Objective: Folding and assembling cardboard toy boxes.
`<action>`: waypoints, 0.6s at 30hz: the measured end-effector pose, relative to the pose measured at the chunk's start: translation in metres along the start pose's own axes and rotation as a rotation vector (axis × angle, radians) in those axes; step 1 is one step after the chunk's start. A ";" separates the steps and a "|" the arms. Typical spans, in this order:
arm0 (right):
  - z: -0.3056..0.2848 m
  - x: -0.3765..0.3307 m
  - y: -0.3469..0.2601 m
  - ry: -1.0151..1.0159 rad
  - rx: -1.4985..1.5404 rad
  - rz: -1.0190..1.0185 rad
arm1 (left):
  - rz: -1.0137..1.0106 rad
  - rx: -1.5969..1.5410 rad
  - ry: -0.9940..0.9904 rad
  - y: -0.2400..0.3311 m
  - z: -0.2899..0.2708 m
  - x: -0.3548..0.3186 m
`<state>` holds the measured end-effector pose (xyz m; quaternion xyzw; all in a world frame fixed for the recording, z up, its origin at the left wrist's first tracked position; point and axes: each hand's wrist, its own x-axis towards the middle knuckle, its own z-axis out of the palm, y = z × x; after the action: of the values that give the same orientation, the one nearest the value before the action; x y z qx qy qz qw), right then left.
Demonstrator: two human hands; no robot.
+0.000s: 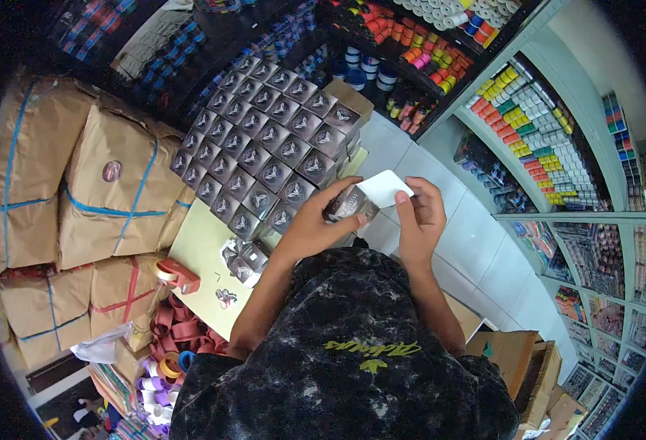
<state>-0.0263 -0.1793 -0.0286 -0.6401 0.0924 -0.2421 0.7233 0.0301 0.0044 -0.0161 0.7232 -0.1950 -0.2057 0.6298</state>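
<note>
My left hand (321, 226) grips a small dark printed box (349, 204), thumb across its near side and fingers along the far side. The box's white inner flap (386, 188) stands out to the right. My right hand (418, 220) pinches the flap's edge between thumb and fingers. Left of my hands, a large block of matching dark boxes (270, 135) is lined up in rows on a pale yellow table (204, 242). A few more small boxes (245, 261) lie by my left forearm. What the box holds is hidden.
A red tape dispenser (179, 276) and a small dark cluster of bits (226, 296) lie on the table. Brown wrapped bales (114, 180) are piled at the left. Shelves of coloured spools (535, 132) line the right. Open cardboard boxes (510, 359) stand at lower right.
</note>
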 end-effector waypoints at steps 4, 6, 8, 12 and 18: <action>-0.001 0.006 0.003 0.048 -0.071 0.044 | -0.041 0.094 0.003 0.003 0.001 -0.002; -0.003 0.006 0.005 0.060 -0.094 0.037 | -0.083 0.086 0.006 0.003 0.004 -0.003; -0.005 0.006 0.007 0.084 -0.085 0.012 | -0.082 0.108 -0.005 0.003 0.006 -0.002; -0.009 0.007 0.018 0.102 -0.097 -0.166 | -0.149 0.056 -0.055 0.002 0.007 -0.003; -0.010 0.006 0.001 -0.035 -0.245 -0.252 | -0.143 0.072 0.021 -0.010 0.011 -0.010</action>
<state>-0.0258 -0.1908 -0.0300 -0.7342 0.0279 -0.3064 0.6052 0.0159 0.0024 -0.0272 0.7596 -0.1435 -0.2354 0.5890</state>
